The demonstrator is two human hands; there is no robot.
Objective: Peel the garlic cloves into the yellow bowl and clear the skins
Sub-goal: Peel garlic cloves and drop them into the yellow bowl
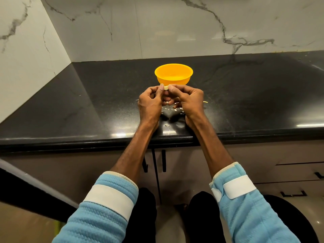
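A yellow bowl [173,74] stands on the black counter [87,106], just beyond my hands; what lies inside it is hidden by its near wall. My left hand [150,104] and my right hand [187,102] meet in front of the bowl. Between their fingertips they pinch one pale garlic clove [166,87], held just below the bowl's near rim. Small bits of garlic skin [168,109] lie scattered on the counter under and between my hands.
A thin pale scrap [205,102] lies on the counter to the right of my right hand. Marble walls close off the back and left. The counter's front edge [87,140] runs below my wrists, with cabinet doors underneath.
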